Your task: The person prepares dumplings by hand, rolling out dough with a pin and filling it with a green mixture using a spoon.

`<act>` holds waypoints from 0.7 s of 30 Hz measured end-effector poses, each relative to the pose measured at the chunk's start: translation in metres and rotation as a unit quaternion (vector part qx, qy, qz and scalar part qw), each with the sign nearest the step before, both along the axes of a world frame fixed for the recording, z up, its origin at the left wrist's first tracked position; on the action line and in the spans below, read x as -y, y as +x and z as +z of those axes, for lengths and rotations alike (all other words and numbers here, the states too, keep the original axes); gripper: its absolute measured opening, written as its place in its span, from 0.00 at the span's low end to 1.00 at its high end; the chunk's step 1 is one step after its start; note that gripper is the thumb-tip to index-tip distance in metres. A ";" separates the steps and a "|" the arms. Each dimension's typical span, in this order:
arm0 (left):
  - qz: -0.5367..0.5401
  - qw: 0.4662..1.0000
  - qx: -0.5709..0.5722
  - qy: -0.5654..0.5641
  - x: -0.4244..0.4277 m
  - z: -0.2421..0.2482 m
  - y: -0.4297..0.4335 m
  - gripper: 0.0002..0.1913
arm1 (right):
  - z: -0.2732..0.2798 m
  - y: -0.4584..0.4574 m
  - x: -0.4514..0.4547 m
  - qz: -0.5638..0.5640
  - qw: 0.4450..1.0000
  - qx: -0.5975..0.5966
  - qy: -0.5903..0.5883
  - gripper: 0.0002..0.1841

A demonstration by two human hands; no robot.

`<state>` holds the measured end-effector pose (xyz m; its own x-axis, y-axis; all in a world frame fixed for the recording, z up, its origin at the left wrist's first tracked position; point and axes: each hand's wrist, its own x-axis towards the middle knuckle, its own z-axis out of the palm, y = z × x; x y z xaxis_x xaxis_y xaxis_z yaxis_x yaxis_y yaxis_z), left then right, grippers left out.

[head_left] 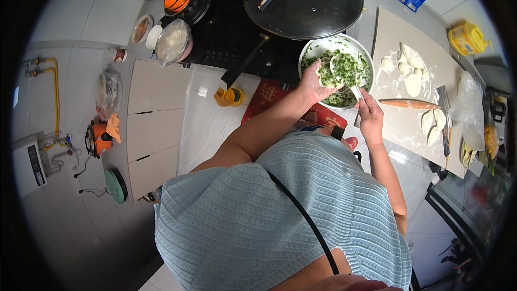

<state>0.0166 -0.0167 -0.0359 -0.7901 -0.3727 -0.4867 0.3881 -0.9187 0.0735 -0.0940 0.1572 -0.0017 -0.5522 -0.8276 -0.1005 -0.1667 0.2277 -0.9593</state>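
A white bowl (pixel 370 54) holds chopped green filling (pixel 342 64). Over its left side, my left hand (pixel 313 85) cups a dough wrapper (pixel 325 82), mostly hidden by the filling and fingers. My right hand (pixel 370 110) grips the handle of a white spoon (pixel 356 91), whose bowl is heaped with green filling just above the wrapper. To the right, a light board (pixel 389 44) dusted with flour carries dough pieces (pixel 412 85), a wooden rolling pin (pixel 410 104) and several folded dumplings (pixel 433 126).
A lidded frying pan (pixel 303 8) sits on the black cooktop (pixel 226 44), its handle (pixel 245 61) pointing toward me. A knife (pixel 445 125) lies at the board's right side, near a plastic bag (pixel 466 109). Leftward stands a plastic-covered bowl (pixel 173 42). An oil bottle (pixel 229 97) is on the floor.
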 end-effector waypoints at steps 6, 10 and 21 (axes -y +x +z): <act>-0.004 1.000 0.011 0.009 -0.002 0.014 0.002 0.27 | -0.006 0.001 0.003 -0.020 0.998 0.051 0.013 0.16; -0.004 1.000 0.022 -0.014 0.001 0.010 0.010 0.27 | -0.022 -0.009 0.003 -0.121 0.991 0.058 0.014 0.17; 0.032 0.999 -0.036 0.018 -0.009 0.029 0.008 0.25 | -0.011 -0.003 0.016 -0.068 0.984 -0.159 -0.026 0.20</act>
